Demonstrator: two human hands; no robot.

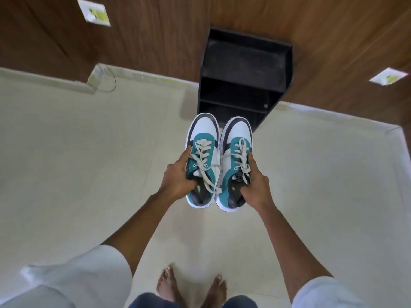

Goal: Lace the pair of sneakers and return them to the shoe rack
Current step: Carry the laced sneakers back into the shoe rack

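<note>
Two teal, white and dark grey sneakers with pale laces hang side by side in the air, toes pointing away from me. My left hand (pixel 178 176) grips the left sneaker (pixel 203 138) at its outer side, fingers inside the opening. My right hand (pixel 255 185) holds the right sneaker (pixel 238 138) the same way from its right side. Both sneakers show laces threaded through the eyelets, with loose ends trailing. The black shoe rack (pixel 244 70) stands just beyond the toes, against the wooden wall, its shelves bare.
Pale tiled floor (pixel 89 152) spreads all around. My bare feet (pixel 191 287) stand below the shoes. Wood-panelled wall (pixel 155 41) carries white socket plates at upper left (pixel 94 13) and right (pixel 388 79). A thin wire (pixel 109 81) loops at the wall's base on the left.
</note>
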